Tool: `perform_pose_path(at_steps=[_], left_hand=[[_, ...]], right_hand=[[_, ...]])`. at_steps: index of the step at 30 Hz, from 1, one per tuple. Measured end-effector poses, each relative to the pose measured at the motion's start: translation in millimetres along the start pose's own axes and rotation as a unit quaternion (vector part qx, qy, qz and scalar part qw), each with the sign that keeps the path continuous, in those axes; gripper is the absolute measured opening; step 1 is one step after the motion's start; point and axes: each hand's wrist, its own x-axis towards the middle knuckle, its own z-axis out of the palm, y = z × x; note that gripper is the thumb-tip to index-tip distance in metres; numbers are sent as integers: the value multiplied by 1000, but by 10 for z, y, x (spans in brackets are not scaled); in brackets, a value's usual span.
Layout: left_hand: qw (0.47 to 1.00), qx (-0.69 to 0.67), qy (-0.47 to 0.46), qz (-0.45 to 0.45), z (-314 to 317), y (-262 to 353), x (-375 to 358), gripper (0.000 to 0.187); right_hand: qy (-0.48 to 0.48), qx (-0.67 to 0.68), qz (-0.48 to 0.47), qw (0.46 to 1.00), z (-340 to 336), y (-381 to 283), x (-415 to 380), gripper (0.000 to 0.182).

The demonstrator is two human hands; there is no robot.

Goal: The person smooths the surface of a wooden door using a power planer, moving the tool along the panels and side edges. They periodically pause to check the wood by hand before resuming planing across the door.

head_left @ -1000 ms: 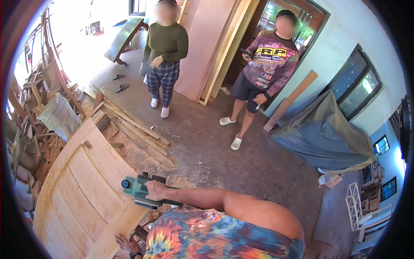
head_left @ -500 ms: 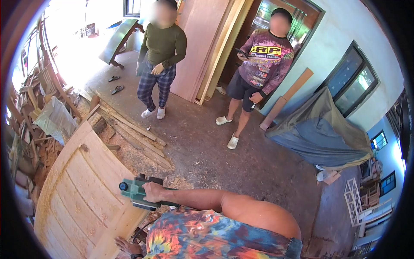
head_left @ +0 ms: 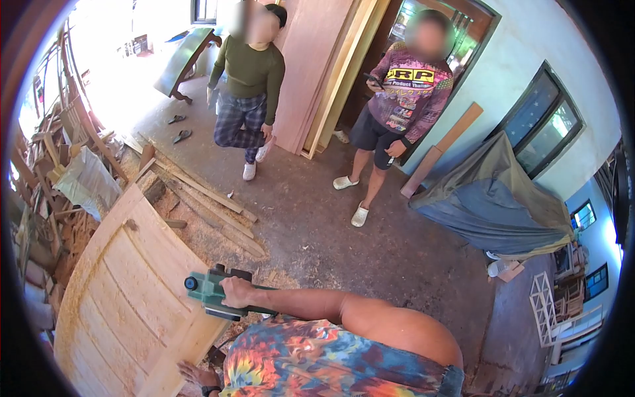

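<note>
My right hand [head_left: 236, 292] is wrapped round the handle of a green electric planer [head_left: 208, 284], with the arm stretched across from the right. The planer sits at the edge of a pale wooden door panel [head_left: 109, 291] with curved grooves. Below it, my left hand [head_left: 192, 374], a dark band at its wrist, lies with fingers stretched out on the panel's near edge. Wood shavings are scattered over the panel. My patterned shirt hides part of what lies beneath the arm.
Two people stand ahead, one in a green top [head_left: 250, 73] and one in a printed jersey [head_left: 410, 86] holding a phone. Wood strips [head_left: 205, 198] and sawdust lie beyond the panel. Scrap wood [head_left: 73, 218] is heaped at left; a tarp-covered pile [head_left: 489, 205] stands right.
The person in the green top has turned, lifted one foot and lowered a hand towards it. My hands and the planer have hardly moved.
</note>
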Motion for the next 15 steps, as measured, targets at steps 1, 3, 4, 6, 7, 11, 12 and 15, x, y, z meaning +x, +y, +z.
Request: perform_pose_path(at_steps=[1, 3, 4, 6, 7, 11, 12, 15], left_hand=[[999, -27, -20, -16, -90, 65, 4, 103], [997, -44, -48, -44, -307, 113, -14, 106], [994, -20, -105, -34, -416, 132, 81, 101], [981, -41, -188, 1, -542, 165, 341, 93], [973, -81, -214, 25, -556, 153, 500, 89], [942, -283, -65, 169, -830, 726, 887, 53], [928, -309, -64, 198, -992, 950, 955, 47], [913, -327, -78, 230, -1432, 1425, 1097, 40]], right_hand=[[30, -1, -9, 1000, 31, 36, 28, 51], [12, 6, -18, 1000, 5, 8, -1, 53], [19, 1, -16, 1000, 45, 26, 24, 53], [28, -10, -24, 999, 58, 31, 35, 52], [29, -13, -33, 999, 16, 32, 26, 52], [22, -19, -36, 999, 98, 186, 193, 51], [18, -34, -47, 998, 43, 139, 162, 51], [74, -70, -175, 979, 292, 520, 461, 50]])
